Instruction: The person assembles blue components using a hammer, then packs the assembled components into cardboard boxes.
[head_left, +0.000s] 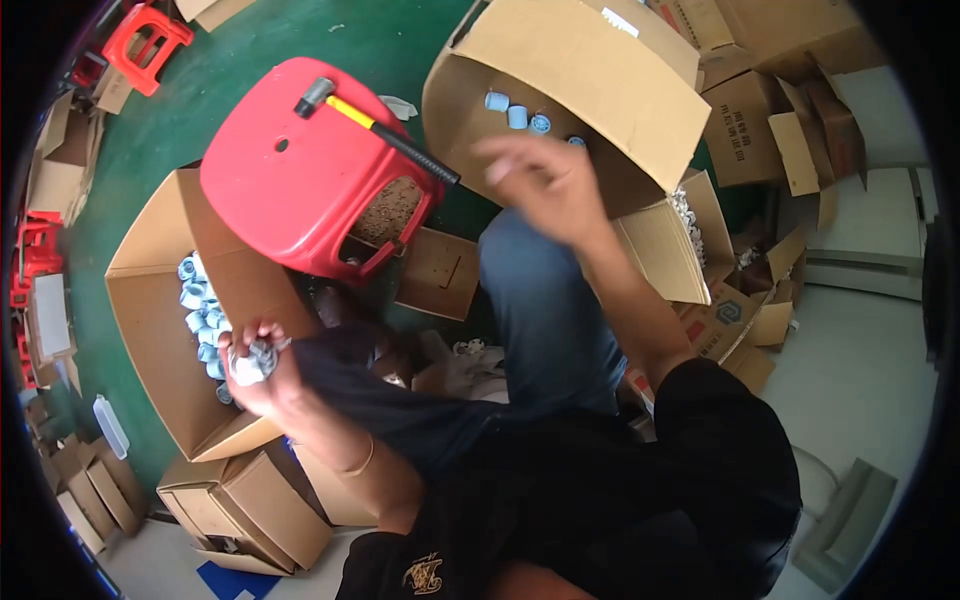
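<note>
My left hand [256,368] is closed around a bunch of small pale plastic fittings [253,358], held over the edge of an open cardboard box [150,310] that holds several more bluish-white fittings [200,312]. My right hand [540,180] is raised with fingers spread and nothing in it, blurred, in front of a second open cardboard box [600,90] with a few blue-white fittings [518,112] inside. A red plastic stool [300,170] stands between the boxes, and a hammer [375,125] with a yellow and black handle lies across its top.
My jeans-clad leg [545,310] runs between the boxes. Flattened and stacked cartons [770,110] crowd the upper right. More small boxes [250,500] sit at lower left. Other red stools [145,40] stand at upper left on the green floor [380,40].
</note>
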